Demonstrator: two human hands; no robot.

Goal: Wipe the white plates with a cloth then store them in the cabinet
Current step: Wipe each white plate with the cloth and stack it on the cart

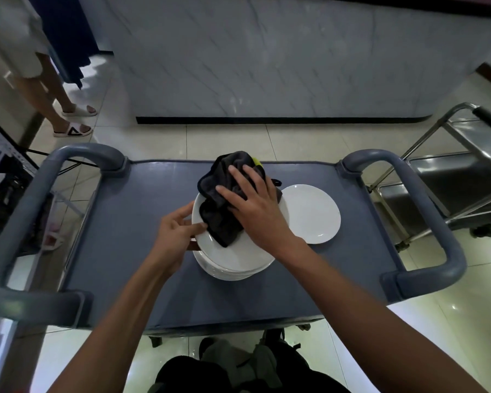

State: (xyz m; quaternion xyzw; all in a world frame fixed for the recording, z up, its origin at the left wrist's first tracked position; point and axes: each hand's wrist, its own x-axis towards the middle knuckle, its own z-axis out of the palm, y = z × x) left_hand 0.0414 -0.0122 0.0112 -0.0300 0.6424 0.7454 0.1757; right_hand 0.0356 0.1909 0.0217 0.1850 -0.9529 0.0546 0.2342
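A stack of white plates [233,268] stands in the middle of the blue-grey cart top [131,222]. The top plate [238,253] is tilted, its left rim pinched by my left hand [176,234]. A dark grey cloth [224,199] lies over that plate's far part. My right hand [253,205] presses flat on the cloth with fingers spread. A single white plate [312,214] lies flat on the cart just right of the stack.
The cart has thick grey handles at left [34,194] and right [425,205]. A steel trolley [448,177] stands to the right. A marble-look counter front [267,66] is ahead. A person's legs in sandals [68,114] are at far left.
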